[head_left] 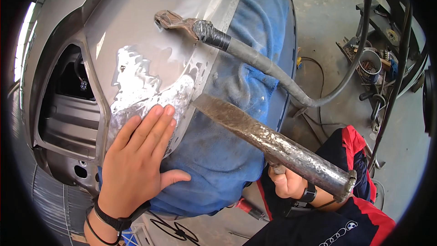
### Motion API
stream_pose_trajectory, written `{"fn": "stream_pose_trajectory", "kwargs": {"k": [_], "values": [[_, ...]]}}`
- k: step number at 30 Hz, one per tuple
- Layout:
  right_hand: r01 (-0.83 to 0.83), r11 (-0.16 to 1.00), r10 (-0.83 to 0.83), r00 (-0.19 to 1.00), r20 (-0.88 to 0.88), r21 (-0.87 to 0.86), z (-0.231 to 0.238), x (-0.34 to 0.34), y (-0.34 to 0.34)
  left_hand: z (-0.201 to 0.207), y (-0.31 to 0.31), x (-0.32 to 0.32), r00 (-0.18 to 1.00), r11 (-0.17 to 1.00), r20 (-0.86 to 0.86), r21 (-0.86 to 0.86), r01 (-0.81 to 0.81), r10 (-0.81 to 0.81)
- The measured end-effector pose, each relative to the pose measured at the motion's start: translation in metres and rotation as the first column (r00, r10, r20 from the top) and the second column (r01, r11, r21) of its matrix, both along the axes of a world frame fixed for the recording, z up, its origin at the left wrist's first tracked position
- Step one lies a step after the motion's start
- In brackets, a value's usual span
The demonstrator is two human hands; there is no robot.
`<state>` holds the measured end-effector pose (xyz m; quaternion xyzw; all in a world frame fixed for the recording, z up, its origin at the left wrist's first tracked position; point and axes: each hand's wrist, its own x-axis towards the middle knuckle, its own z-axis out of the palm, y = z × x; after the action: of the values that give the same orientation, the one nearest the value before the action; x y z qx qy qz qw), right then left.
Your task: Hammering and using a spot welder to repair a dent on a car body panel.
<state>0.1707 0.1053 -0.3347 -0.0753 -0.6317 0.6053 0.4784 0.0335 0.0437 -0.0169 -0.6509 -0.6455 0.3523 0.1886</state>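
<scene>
My left hand (136, 159) lies flat, fingers stretched, on the lower part of a bare, shiny, rough metal patch (150, 93) in a grey-brown car body panel (104, 32). My right hand (287, 183) is closed round the short handle of a worn steel hammer (273, 143). The hammer's long head has a flat wedge end toward the patch and a round end toward my right knee. Beyond the patch, a rusty clamp (175, 22), bound with black tape, sits on the panel, with a thick grey cable (268, 66) running from it.
A blue cloth (227, 155) drapes beside the panel edge. At left is a lamp-shaped opening (70, 105) in the bodywork. A bucket of small parts (369, 66) stands among tools on the concrete floor at right. A red-and-black tool (249, 208) is near my legs.
</scene>
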Motion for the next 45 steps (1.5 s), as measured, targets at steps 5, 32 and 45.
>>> {"fn": "stream_pose_trajectory", "kwargs": {"k": [5, 32, 45], "values": [[-0.200, 0.959, 0.164, 0.969, -0.183, -0.202, -0.001, 0.005, -0.002, -0.001, 0.021, -0.002, 0.998, 0.998, 0.025, -0.015, 0.061, -0.060], [0.192, 0.972, -0.181, 0.980, -0.085, 0.139, 0.029, -0.026, 0.004, 0.008, -0.017, -0.006, 1.000, 1.000, -0.020, -0.003, -0.001, 0.001], [0.248, 0.947, -0.237, 0.969, -0.076, 0.204, 0.034, -0.022, 0.005, 0.006, -0.018, -0.009, 0.998, 0.999, -0.051, 0.012, 0.033, -0.032]]}}
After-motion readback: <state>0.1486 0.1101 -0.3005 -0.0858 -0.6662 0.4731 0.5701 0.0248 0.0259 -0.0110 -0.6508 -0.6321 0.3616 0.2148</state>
